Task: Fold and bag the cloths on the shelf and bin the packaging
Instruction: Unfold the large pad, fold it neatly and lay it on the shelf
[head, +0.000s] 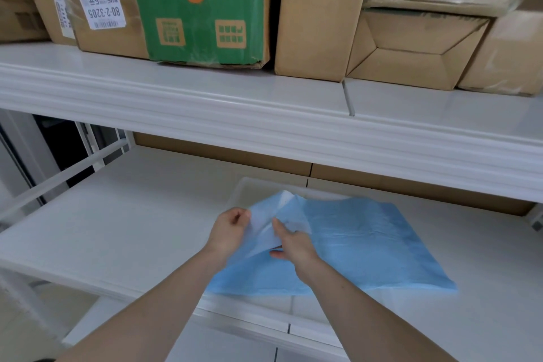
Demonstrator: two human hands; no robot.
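Observation:
A thin light-blue cloth (367, 241) lies spread on the lower white shelf (117, 223), its near edge reaching the shelf's front. Its left corner is lifted and turned over, showing a paler underside. My left hand (229, 232) pinches that raised corner between thumb and fingers. My right hand (293, 244) holds the same flap just to the right, forefinger stretched up along the fold and thumb under the sheet. A pale translucent sheet or bag (249, 194) shows behind the cloth's raised corner; what it is I cannot tell.
The upper white shelf (264, 103) overhangs the work area and carries a green carton (199, 6) and several brown cardboard boxes (317, 17). Flat brown cardboard (235, 156) lines the back of the lower shelf. A white frame rail (58, 176) runs at the left.

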